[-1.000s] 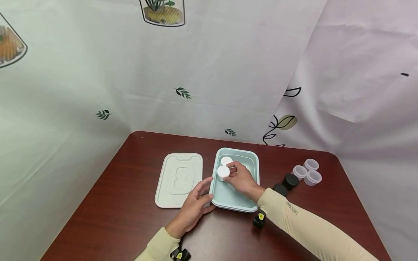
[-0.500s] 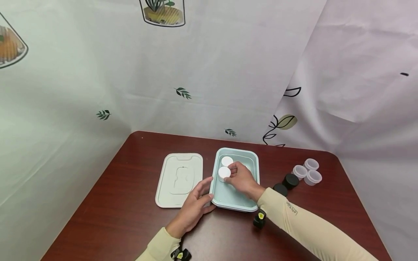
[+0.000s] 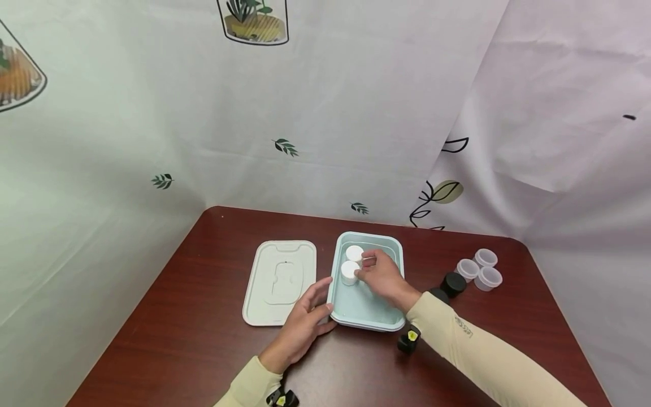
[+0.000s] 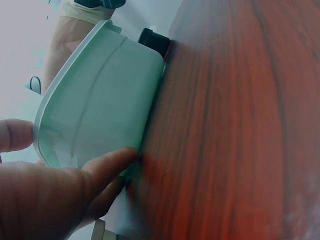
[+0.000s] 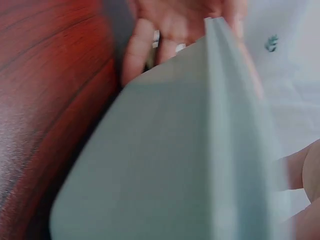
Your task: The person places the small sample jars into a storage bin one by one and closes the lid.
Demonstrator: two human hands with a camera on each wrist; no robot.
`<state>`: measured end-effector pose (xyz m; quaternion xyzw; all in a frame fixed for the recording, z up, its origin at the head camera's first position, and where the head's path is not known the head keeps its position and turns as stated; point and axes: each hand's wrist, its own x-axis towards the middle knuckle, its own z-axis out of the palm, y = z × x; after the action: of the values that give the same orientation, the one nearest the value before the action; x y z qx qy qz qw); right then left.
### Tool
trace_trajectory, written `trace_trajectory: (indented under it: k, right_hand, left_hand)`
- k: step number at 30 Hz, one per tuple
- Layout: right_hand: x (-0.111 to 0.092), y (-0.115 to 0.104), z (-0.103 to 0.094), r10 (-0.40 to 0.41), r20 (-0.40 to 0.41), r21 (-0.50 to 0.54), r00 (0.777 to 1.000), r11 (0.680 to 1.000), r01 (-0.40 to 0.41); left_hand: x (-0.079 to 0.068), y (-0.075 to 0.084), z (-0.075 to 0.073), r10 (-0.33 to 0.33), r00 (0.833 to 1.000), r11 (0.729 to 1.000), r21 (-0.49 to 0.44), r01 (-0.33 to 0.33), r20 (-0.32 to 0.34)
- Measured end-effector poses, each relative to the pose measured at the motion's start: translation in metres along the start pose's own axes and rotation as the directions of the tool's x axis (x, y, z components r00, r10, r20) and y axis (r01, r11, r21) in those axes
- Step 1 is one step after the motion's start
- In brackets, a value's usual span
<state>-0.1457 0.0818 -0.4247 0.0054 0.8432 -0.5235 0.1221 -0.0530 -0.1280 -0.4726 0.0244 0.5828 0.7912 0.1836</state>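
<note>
A pale blue-green plastic box sits on the table, its mouth facing up. Two small white round jars stand inside along its left side, a rear jar and a front jar. My right hand is over the box, its thumb tip right at the front jar's edge and its fingers spread away to the right. My left hand steadies the box from outside, fingers laid along its left wall, one fingertip up at the rim. The right wrist view shows mostly the outer wall.
A whitish rectangular lid lies flat left of the box. To the right stand several translucent round jars and black round jars, one partly behind the right sleeve. A patterned cloth hangs behind the table.
My right hand has let go of the front white jar and drawn slightly right, its fingers opening. The jar now stands in front of the rear one. My left hand keeps its place.
</note>
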Motion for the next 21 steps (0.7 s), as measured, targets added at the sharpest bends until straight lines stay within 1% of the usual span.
trace_trajectory:
  k: [2, 6, 10, 13, 17, 21]
  right_hand:
    - [-0.003, -0.004, -0.007, -0.005, 0.003, 0.025, 1.000, 1.000, 0.005]
    - [-0.008, -0.009, -0.024, -0.021, 0.006, 0.108, 1.000, 0.994, 0.020]
    - [-0.013, -0.010, -0.045, -0.008, 0.004, 0.180, 1.000, 0.984, 0.007]
    - [-0.019, -0.008, -0.065, -0.001, -0.002, 0.244, 1.000, 0.970, 0.002]
    - [-0.029, -0.001, -0.093, -0.015, -0.034, 0.339, 0.999, 0.940, 0.025]
    - [-0.041, 0.011, -0.119, -0.013, -0.070, 0.388, 0.997, 0.921, 0.039]
  left_hand:
    - [0.000, -0.001, 0.001, 0.001, 1.000, 1.000, -0.001, -0.001, -0.001]
    - [0.000, -0.002, 0.002, 0.006, 1.000, 1.000, 0.000, -0.006, -0.008]
    - [0.000, -0.003, 0.003, 0.012, 1.000, 1.000, 0.002, -0.012, -0.004]
    - [0.000, -0.002, 0.003, 0.012, 1.000, 1.000, 0.003, -0.012, -0.003]
    - [0.000, -0.001, 0.003, 0.010, 1.000, 1.000, 0.005, -0.010, -0.009]
    - [0.001, -0.001, 0.003, 0.005, 1.000, 1.000, 0.003, -0.005, -0.012]
